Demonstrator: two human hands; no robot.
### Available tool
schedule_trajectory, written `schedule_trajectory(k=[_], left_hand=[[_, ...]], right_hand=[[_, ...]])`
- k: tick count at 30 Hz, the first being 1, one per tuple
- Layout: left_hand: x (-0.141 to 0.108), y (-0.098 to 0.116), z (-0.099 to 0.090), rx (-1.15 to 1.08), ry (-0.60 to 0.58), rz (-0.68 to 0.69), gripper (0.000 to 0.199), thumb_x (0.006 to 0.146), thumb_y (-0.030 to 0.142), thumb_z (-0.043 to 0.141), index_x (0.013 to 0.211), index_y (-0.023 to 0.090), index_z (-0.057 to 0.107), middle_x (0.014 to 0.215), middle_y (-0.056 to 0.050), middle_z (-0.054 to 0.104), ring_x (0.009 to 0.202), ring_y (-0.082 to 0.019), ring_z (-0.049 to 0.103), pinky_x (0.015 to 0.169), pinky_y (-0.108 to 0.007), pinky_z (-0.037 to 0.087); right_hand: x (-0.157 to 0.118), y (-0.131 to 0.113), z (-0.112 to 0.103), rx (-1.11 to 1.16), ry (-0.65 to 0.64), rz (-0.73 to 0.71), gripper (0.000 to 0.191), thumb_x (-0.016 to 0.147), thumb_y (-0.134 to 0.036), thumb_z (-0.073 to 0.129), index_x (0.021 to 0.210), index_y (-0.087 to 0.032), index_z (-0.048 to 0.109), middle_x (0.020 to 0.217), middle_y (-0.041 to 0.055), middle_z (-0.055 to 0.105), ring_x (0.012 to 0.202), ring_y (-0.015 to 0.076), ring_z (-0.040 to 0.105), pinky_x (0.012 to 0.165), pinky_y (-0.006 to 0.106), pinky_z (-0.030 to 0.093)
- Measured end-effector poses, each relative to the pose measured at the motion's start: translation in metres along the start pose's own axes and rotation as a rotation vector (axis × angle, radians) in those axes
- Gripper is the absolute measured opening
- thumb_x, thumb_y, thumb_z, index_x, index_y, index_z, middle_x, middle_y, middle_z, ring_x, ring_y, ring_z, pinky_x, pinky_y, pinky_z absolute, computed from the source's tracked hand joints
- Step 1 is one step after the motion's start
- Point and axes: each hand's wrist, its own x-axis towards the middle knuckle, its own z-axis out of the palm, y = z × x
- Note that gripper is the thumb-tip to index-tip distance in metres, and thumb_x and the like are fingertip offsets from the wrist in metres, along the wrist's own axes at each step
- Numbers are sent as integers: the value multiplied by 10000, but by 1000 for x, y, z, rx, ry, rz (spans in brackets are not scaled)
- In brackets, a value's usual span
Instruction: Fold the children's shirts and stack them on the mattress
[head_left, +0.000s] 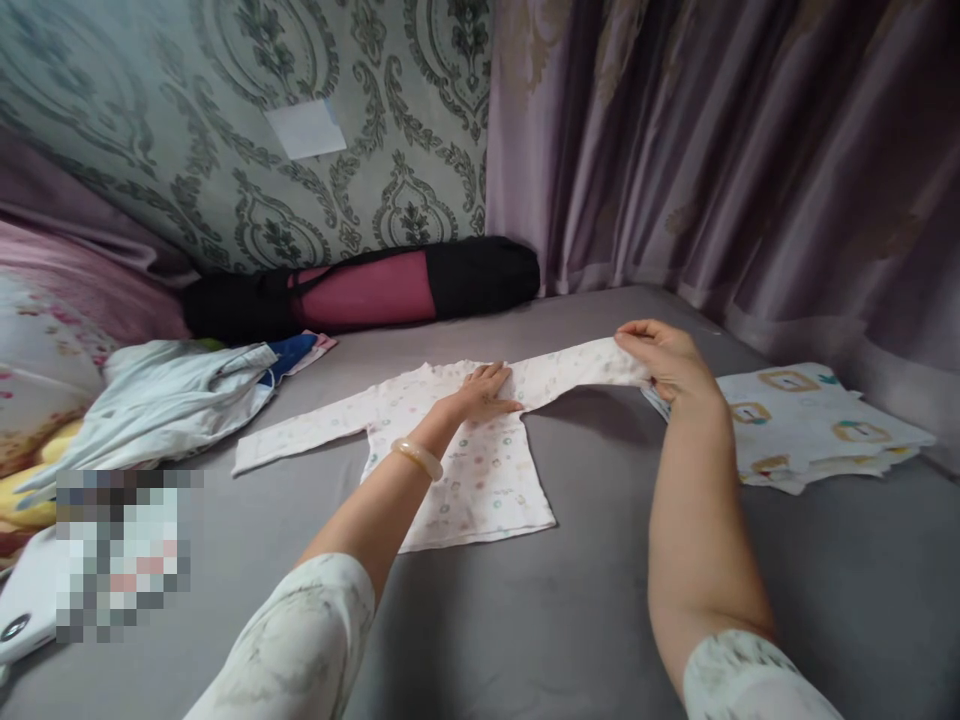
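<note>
A small white long-sleeved shirt with a fine coloured print lies spread on the grey bed sheet, its hem toward me. My left hand rests flat on its upper chest near the right shoulder, fingers extended; a pale bangle circles that wrist. The right-side sleeve is pulled out and lifted off the sheet, with its cuff pinched in my right hand. On the opposite side the other sleeve lies straight out on the sheet.
Folded printed cloths are stacked at the right. A heap of pale clothes lies at the left, beside a white object and a blurred patch. A black and pink long bag lies along the wall; purple curtains hang behind.
</note>
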Motion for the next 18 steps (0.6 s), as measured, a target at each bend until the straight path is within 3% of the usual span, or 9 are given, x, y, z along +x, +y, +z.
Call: schedule_trajectory(k=[7, 14, 18], left_hand=[[14, 4, -15, 58, -88, -51, 1095, 634, 744, 638, 1504, 183, 280, 1564, -208, 238, 1396, -459, 213, 1096, -594, 235], [23, 21, -37, 67, -193, -101, 1074, 538, 680, 743, 1447, 223, 398, 1500, -204, 345, 1372, -469, 252, 1048, -624, 300], [23, 22, -37, -19, -149, -124, 1046, 494, 608, 812, 1405, 239, 455, 1468, -195, 393, 1368, -473, 280, 1034, -628, 321]], right_hand=[[3, -13, 36, 323, -75, -4, 316, 608, -360, 809, 804, -241, 592, 723, -41, 621, 635, 119, 602, 549, 229, 488], [-9, -23, 81, 463, -247, 43, 346, 590, -372, 832, 813, -237, 605, 756, -35, 648, 723, 139, 633, 624, 245, 517], [-14, -23, 91, 477, -316, 87, 353, 568, -323, 836, 834, -222, 627, 765, -32, 649, 708, 132, 623, 621, 241, 516]])
